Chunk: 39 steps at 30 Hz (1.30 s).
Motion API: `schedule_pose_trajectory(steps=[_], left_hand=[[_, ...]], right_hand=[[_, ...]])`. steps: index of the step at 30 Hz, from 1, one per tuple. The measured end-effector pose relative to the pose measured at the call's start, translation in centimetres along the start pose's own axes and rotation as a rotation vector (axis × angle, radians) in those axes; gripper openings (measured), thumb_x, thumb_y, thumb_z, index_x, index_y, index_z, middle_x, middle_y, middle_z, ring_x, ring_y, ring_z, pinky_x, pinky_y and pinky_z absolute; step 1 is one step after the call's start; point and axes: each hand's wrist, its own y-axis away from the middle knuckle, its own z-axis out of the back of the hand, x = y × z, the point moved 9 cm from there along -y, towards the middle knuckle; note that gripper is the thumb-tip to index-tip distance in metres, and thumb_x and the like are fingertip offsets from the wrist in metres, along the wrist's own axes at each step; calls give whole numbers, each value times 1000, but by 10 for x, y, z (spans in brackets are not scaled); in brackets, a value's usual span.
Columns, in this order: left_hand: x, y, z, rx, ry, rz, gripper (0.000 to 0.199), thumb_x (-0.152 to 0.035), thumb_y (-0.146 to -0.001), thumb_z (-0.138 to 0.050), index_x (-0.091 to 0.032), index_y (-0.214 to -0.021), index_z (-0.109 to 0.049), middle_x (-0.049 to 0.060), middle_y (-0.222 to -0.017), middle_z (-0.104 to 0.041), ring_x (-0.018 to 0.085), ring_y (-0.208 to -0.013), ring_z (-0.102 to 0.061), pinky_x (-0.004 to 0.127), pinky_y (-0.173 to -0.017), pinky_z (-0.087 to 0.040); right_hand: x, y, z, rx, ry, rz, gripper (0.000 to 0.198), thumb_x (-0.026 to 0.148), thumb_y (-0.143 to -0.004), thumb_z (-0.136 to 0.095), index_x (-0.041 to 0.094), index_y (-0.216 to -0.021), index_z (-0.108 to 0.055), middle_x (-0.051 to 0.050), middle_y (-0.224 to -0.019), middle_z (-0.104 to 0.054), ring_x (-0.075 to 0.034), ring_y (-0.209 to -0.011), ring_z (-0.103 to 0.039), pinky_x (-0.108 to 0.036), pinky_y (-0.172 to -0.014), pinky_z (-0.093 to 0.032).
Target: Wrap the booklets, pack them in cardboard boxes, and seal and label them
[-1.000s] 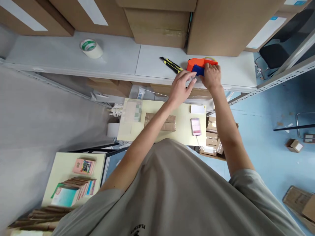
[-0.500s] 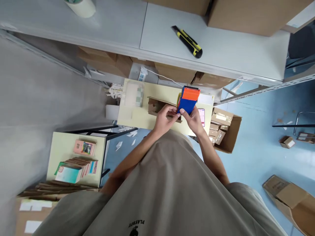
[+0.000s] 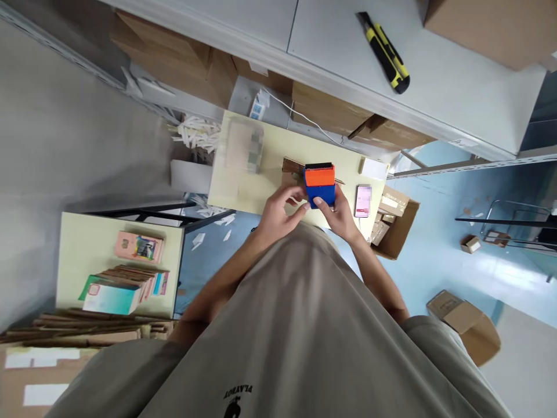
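A blue and orange hand-held tape dispenser (image 3: 321, 181) with a black toothed edge is upright over the desk, close to my body. My right hand (image 3: 340, 217) grips its lower right side, thumb across the blue front and the other fingers behind. At its left edge is my left hand (image 3: 282, 213), fingers curled with a gap between them and the thumb. Those fingertips are beside or just touching the dispenser; I cannot tell which. Behind it, a brown cardboard box (image 3: 292, 166) lies on the pale yellow desk (image 3: 272, 139), mostly hidden by the dispenser and hands.
A phone (image 3: 362, 201) lies on the desk's right, a clear plastic box (image 3: 244, 145) on its left. Above, a grey shelf (image 3: 331, 35) bears a utility knife (image 3: 385, 53). An open carton of small boxes (image 3: 398, 229) stands right; books (image 3: 115, 296) lie on the left table.
The dispenser has turned more upright and shifted slightly left with my right hand. My left fingers have spread away from the thumb. The camera view has swung, showing more of the phone.
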Motion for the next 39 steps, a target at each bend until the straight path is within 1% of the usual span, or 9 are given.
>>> schedule_pose_trajectory(steps=[3, 7, 11, 14, 18, 27, 31, 36, 39], left_hand=[[15, -18, 28, 25, 183, 103, 47, -58, -102, -85, -26, -135, -79, 9, -125, -83, 26, -110, -81, 38, -94, -69], [18, -42, 50, 130, 292, 152, 53, -64, -95, -92, -24, -130, -85, 10, -125, -83, 32, -121, -81, 42, -96, -70], [-1, -52, 61, 241, 269, 90, 47, -62, -94, -95, -22, -118, -90, 10, -118, -83, 31, -114, -82, 42, -95, -70], [-15, -53, 71, 272, 245, 31, 40, -61, -97, -92, -22, -108, -91, 9, -109, -83, 29, -106, -81, 43, -93, -69], [-10, -53, 81, 271, 239, 49, 36, -58, -99, -91, -23, -105, -90, 8, -103, -81, 28, -103, -80, 41, -90, -68], [37, -57, 67, 307, 362, 184, 45, -64, -91, -96, -21, -99, -85, 5, -93, -80, 24, -90, -77, 35, -79, -67], [58, -53, 54, 326, 442, 263, 52, -69, -87, -98, -20, -94, -81, 4, -88, -77, 21, -82, -75, 33, -73, -64], [86, -35, 43, 200, 468, 336, 38, -56, -94, -91, -20, -95, -78, 4, -87, -76, 19, -77, -70, 33, -70, -60], [100, -23, 44, 109, 478, 362, 34, -54, -98, -86, -21, -95, -76, 5, -90, -76, 19, -80, -71, 34, -74, -62]], right_hand=[[4, 3, -3, 67, 94, -24, 69, 95, -100, -67, 29, -121, -63, -8, -105, -74, -30, -93, -72, -50, -85, -69], [17, 6, -6, 154, 236, -23, 68, 94, -99, -71, 30, -119, -62, -5, -97, -73, -29, -84, -68, -49, -78, -68], [29, 8, -13, 211, 342, -30, 71, 95, -99, -69, 28, -125, -64, -8, -100, -75, -32, -83, -69, -53, -81, -67], [37, 8, -17, 206, 371, -37, 76, 95, -100, -67, 27, -135, -66, -14, -112, -79, -38, -98, -76, -56, -90, -68], [46, 8, -21, 201, 412, -39, 78, 93, -102, -66, 27, -144, -66, -16, -120, -82, -40, -105, -78, -59, -94, -69], [57, 10, -27, 312, 592, -99, 66, 81, -109, -63, 25, -143, -67, -5, -83, -75, -31, -66, -69, -47, -66, -60], [64, 5, -26, 307, 649, -101, 69, 79, -106, -68, 26, -148, -66, -2, -79, -74, -28, -63, -67, -41, -61, -53], [64, -8, -26, 347, 676, -189, 66, 91, -104, -65, 27, -118, -75, -5, -79, -76, -28, -65, -68, -40, -62, -50], [69, -15, -12, 400, 712, -231, 68, 96, -101, -66, 28, -98, -73, -6, -77, -76, -26, -63, -66, -38, -62, -47]])
